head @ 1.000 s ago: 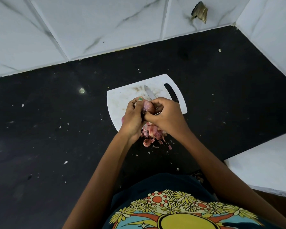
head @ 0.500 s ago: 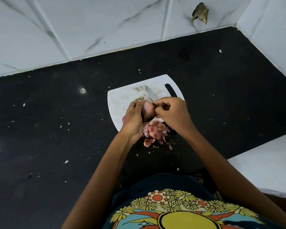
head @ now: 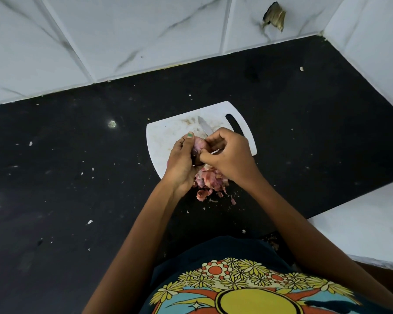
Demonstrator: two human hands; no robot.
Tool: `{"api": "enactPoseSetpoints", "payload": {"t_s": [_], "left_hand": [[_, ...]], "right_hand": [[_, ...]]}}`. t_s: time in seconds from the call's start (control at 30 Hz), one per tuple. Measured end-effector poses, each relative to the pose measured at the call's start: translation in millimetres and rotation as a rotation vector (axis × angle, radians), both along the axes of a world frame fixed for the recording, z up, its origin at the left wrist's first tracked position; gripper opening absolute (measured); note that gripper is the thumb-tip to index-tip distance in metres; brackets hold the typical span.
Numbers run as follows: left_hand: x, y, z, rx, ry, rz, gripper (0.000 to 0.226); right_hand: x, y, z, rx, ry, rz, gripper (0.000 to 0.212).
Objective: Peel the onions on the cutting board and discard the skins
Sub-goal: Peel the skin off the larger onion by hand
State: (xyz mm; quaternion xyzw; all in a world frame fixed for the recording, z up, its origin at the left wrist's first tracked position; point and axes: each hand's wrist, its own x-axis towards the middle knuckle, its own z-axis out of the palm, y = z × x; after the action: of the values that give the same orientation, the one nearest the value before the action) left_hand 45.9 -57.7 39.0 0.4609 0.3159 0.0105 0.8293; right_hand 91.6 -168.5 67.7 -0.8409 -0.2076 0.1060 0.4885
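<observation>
One onion (head: 199,145), pinkish-purple and rounded, is held above the near half of the cutting board (head: 168,137), between both hands. The left hand (head: 182,162) wraps it from the left, fingers curled around it, with one green-painted nail showing on top. The right hand (head: 228,155) is curled against the onion's right side, its fingertips pinching at the surface; whether they hold skin or flesh cannot be told. One knife (head: 205,128) shows: a grey pointed blade lying over the board, its rear part hidden behind the right hand.

One heap of onion skins (head: 210,181), thin, curled and pink, lies at the board's near edge and spills onto the countertop (head: 77,177).

The board is single, white, smooth, round-cornered, with one slot handle at its far right corner. Its far left part is bare, with brownish smears.

The countertop is black, matte, flecked with pale crumbs, with open surface left and right. White marbled wall tiles (head: 123,37) bound it on the far side and on the right; one tile has a broken hole (head: 273,18).
</observation>
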Motion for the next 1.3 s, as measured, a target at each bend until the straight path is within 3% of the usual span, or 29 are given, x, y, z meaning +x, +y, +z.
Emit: {"api": "enactPoseSetpoints", "payload": {"t_s": [0.13,0.33,0.57,0.67,0.73,0.8,0.9,1.0,1.17,1.3], "left_hand": [[-0.3,-1.7,-0.6,0.015,0.017,0.021,0.045],[-2.6,-1.7,3.9,-0.042,0.024,0.046,0.027],[-3.4,0.5,6.6,-0.077,0.016,0.052,0.028],[-3.9,0.3,4.2,-0.036,0.02,0.032,0.033],[-3.6,-1.3,5.7,-0.07,0.035,0.067,0.041],[-4.0,-0.8,7.6,-0.115,0.04,0.103,0.046],[-4.7,3.3,10.8,-0.246,0.017,0.145,0.026],[-6.1,3.7,13.8,-0.389,-0.032,0.171,0.013],[-6.8,1.9,14.3,-0.386,-0.027,0.183,0.017],[-7.6,1.9,15.2,-0.372,0.021,0.173,0.023]], "right_hand": [[2.5,-0.5,-1.3,-0.032,-0.025,0.014,0.02],[9.4,-6.2,-6.0,0.011,-0.043,-0.017,0.008],[2.3,-8.2,-2.1,0.105,0.136,0.001,0.023],[-2.4,-7.6,-2.5,0.056,0.053,0.069,0.04],[-2.7,-5.7,-2.5,0.056,0.002,0.047,0.028],[-0.6,-4.6,-1.9,0.125,0.075,-0.006,0.016],[5.0,-8.3,-6.0,0.236,0.203,-0.086,0.015],[7.5,-12.7,-18.2,0.097,0.145,-0.092,0.016],[4.6,-15.8,-38.6,-0.29,-0.014,0.055,0.017],[5.0,-15.7,-40.4,-0.364,-0.069,0.043,0.022]]}}
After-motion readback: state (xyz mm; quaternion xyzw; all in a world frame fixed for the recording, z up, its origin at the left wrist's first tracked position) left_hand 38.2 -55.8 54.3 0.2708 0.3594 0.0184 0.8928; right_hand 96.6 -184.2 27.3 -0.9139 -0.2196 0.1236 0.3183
